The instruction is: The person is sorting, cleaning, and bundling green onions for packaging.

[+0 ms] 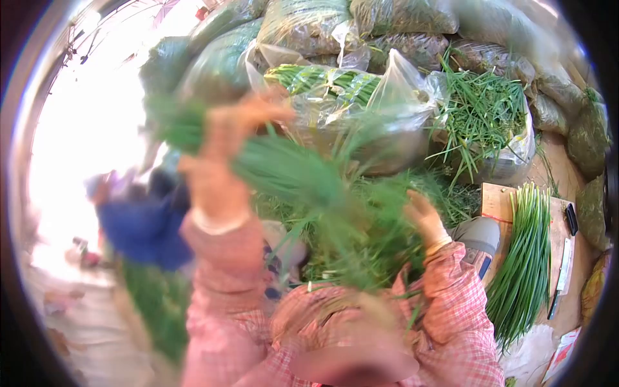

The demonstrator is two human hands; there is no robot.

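My left hand (222, 151), in an orange glove and blurred by motion, is raised and closed around a bunch of long green chives (290, 171). The leaves stretch from the upper left down towards the middle, their ends smeared. On the right, my gloved right hand (424, 218) holds nothing that I can see. Its fingers point up and look apart, beside a heap of loose chive leaves (351, 251) in front of my body.
Another bundle of chives (525, 264) lies on a wooden board (498, 198) at the right, with a knife (562, 274) beside it. Behind are an open plastic bag (400, 90) of chives, a sack of trimmings (483, 109) and stacked full bags (309, 26). A blue-clothed person (145, 222) is at left.
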